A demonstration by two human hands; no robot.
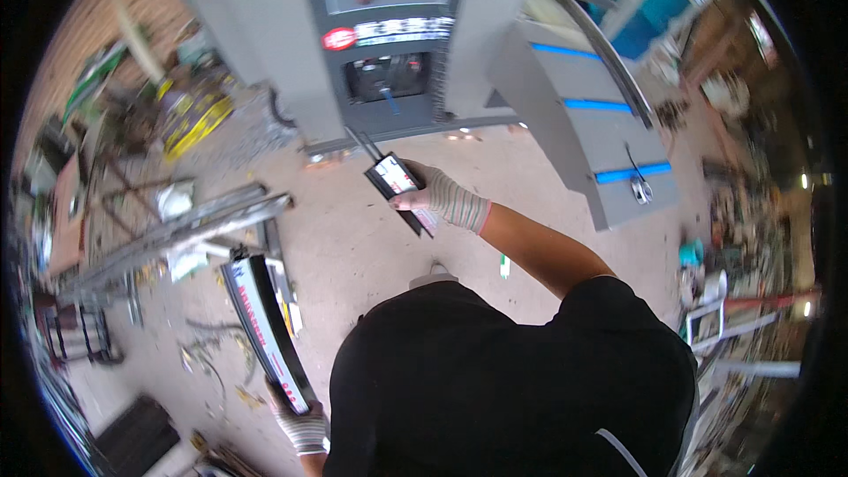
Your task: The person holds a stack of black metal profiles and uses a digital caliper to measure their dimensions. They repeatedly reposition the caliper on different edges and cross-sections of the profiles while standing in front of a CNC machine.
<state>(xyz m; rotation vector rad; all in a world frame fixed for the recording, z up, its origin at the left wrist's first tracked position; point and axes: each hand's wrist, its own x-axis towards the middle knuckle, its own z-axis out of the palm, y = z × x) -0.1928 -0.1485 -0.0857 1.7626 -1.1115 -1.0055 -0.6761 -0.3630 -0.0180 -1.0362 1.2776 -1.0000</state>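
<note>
Gloved hands (300, 424), two flat boxes (269, 336)

Head-worn fisheye looks steeply down over the workshop floor (371, 238).

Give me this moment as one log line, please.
left hand: holds long black box | right hand: holds small black box | ahead: grey machine

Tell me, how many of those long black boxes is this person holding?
2. One long black box is in the left hand, low at the left. A shorter black box is in the right hand, held out toward the grey machine.
</note>
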